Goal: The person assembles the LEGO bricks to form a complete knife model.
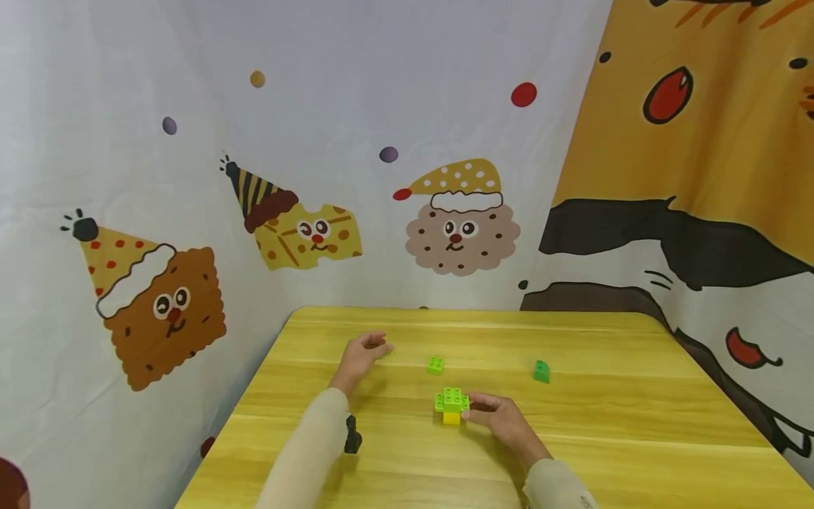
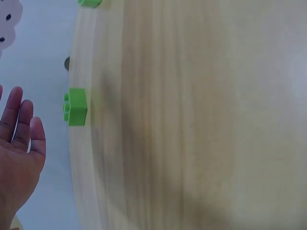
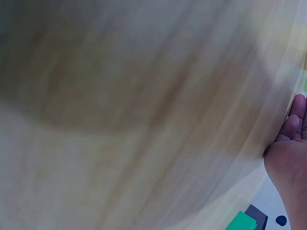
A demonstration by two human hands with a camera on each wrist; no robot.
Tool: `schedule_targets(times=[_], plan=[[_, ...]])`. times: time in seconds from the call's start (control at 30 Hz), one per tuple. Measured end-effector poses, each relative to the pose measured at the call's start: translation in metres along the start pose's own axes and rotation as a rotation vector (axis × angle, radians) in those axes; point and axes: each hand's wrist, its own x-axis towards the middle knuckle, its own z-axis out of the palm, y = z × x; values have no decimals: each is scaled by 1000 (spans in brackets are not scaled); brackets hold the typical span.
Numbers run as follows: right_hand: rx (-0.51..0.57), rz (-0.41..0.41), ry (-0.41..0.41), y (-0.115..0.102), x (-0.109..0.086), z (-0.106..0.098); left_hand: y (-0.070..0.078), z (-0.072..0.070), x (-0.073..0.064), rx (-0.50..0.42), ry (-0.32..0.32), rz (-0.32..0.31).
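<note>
Stack (image 1: 452, 405) pinched by right hand (image 1: 504, 422); should be held level. Left hand (image 1: 360, 358) loose-fingered near green block (image 2: 77, 107), toward desk's (image 1: 610, 431) far edge.

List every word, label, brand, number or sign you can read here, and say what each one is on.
None that can be read.
Right sleeve: a small dark mark at the bottom edge, too small to make out.
Block stack, lime block and dark green block: no lettering shows.
Wall cloth: cartoon pictures and dots, no words.
</note>
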Motion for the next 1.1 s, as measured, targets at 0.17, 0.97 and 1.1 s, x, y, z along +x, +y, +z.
schedule_targets(times=[0.17,0.97,1.1], plan=[[7,-13,-8,0,0,0,-1,-5,10,12,63,-22],[-4,-13,1,1,1,1,-35,-5,28,52,157,-66],[-8,-21,-2,2,1,1,-39,-3,27,59,157,-88]])
